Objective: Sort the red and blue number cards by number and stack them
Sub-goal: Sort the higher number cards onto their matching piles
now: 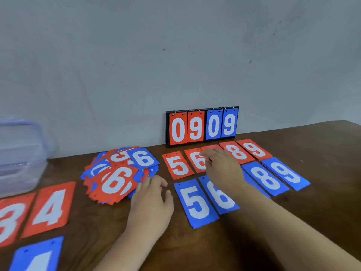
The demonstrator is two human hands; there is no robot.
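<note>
A loose heap of red and blue number cards (119,173) lies left of centre, with a red 6 and a blue 6 on top. My left hand (151,200) rests at the heap's right edge, fingers touching its cards. Sorted cards lie in rows: red 5 (177,166), red 6 (197,160), red 8 (237,152), red 9 (254,149) behind; blue 5 (195,202), blue 6 (218,194), blue 8 (264,178), blue 9 (285,173) in front. My right hand (220,167) lies flat over the red card between 6 and 8. Red 3 (9,218), red 4 (50,208) and a blue card (37,255) sit at the left.
A small flip scoreboard (202,126) reading 09 09 stands against the wall behind the rows. A clear plastic box (21,153) stands at the far left. The brown wooden table (322,149) runs out to the right.
</note>
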